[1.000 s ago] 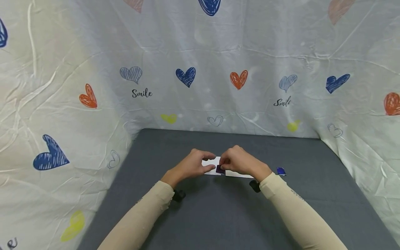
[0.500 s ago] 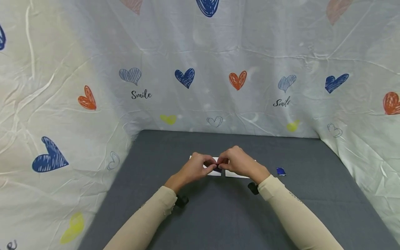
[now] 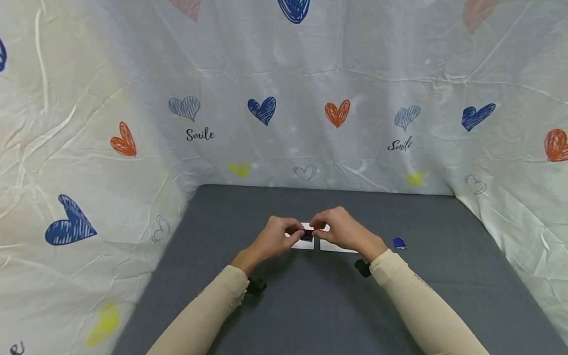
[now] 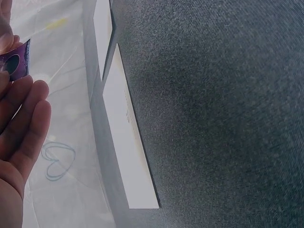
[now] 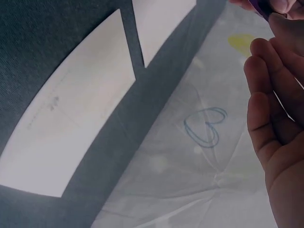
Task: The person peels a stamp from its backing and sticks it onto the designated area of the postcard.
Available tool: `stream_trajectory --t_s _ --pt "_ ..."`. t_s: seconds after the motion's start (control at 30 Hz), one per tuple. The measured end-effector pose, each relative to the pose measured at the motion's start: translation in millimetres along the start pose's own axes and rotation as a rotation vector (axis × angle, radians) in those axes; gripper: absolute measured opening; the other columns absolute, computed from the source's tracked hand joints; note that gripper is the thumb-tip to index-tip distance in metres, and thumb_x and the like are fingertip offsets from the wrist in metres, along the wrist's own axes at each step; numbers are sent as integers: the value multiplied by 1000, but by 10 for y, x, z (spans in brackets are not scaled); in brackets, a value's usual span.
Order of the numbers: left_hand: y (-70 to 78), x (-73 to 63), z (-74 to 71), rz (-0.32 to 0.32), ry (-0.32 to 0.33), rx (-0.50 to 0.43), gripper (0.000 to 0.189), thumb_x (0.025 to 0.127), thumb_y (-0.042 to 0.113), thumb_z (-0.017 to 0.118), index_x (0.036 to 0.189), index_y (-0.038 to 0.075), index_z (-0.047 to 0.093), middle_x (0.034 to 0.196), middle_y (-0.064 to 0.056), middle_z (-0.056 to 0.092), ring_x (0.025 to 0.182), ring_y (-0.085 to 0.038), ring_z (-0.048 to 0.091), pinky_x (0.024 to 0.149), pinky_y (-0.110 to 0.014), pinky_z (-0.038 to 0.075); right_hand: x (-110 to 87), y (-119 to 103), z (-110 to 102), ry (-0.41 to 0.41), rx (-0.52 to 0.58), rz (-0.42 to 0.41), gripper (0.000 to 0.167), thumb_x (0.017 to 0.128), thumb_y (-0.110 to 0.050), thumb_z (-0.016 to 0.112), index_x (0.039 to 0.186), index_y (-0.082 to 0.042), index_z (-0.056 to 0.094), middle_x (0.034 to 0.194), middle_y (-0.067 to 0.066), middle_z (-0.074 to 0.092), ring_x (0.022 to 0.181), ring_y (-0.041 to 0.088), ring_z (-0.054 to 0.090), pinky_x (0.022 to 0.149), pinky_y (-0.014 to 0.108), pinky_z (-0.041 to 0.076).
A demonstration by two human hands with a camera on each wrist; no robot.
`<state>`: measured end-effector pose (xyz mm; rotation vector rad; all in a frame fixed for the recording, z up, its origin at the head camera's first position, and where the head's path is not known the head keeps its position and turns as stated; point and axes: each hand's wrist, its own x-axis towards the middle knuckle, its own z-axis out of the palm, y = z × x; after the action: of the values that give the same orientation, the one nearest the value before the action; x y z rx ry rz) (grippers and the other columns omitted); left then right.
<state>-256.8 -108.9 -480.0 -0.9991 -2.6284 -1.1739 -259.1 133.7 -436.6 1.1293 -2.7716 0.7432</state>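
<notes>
A small purple packet [image 3: 306, 235] with a dark round mark is held up between both hands, over two white cards on the grey table. My left hand [image 3: 270, 240] pinches its left side between thumb and forefinger; the other fingers lie beside it in the left wrist view. At its right edge, the thumb and forefinger of my right hand [image 3: 343, 231] pinch the packet's corner. The left wrist view shows the packet's printed face [image 4: 21, 61], partly covered by fingertips. Below the hands lie the left white card [image 3: 302, 245] and the right white card [image 3: 337, 248], a narrow gap between them.
A shiny blue packet [image 3: 399, 243] lies on the grey tabletop [image 3: 301, 305], right of the right hand. Behind the table hangs a white curtain [image 3: 301, 128] printed with hearts. Its folds also close in the left and right sides.
The left hand, with thumb and finger apart a second ago, has closed on the packet. The packet has been raised and turned slightly, while the right hand's fingers have shifted to its right edge.
</notes>
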Motion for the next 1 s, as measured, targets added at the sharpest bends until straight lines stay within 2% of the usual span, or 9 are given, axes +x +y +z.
stream_trajectory --t_s 0.1,0.3,0.53,0.73,0.83,1.0 --pt "-1 -5 -4 -1 3 -12 9 104 9 74 109 7 82 100 -6 84 89 -14 80 80 -29 64 -21 7 35 10 27 11 14 99 -11 82 113 -9 84 101 1 83 90 13 77 83 40 65" --pt "-6 -10 28 -22 21 -21 10 105 10 74 111 7 82 103 -6 84 92 -16 81 81 -29 64 -54 23 158 81 26 -30 11 99 -9 81 109 -12 84 96 -2 83 85 8 76 76 29 61" --pt "27 -7 43 -85 132 -32 9 104 14 77 109 9 82 101 -5 83 90 -17 80 79 -31 64 -68 4 228 205 31 -40 10 98 -8 82 106 -13 85 95 -3 82 83 9 75 75 32 59" --pt "53 -8 46 -127 229 4 10 101 20 81 97 11 82 89 -3 81 77 -14 77 69 -30 61 -62 -25 221 246 41 -23 11 98 -8 82 107 -13 85 94 -2 82 82 10 75 75 33 60" --pt "83 -7 41 -145 239 -5 13 102 21 81 94 11 83 84 -2 80 72 -10 74 66 -29 59 -53 -28 229 260 41 -23 11 97 -8 82 106 -13 85 93 -2 82 82 9 74 75 33 59" --pt "116 6 27 -156 220 -55 14 104 18 77 97 9 84 81 -3 79 68 -8 72 63 -27 57 -38 -41 249 263 53 -21 11 97 -12 83 107 -15 85 93 -5 81 81 6 72 76 35 59"
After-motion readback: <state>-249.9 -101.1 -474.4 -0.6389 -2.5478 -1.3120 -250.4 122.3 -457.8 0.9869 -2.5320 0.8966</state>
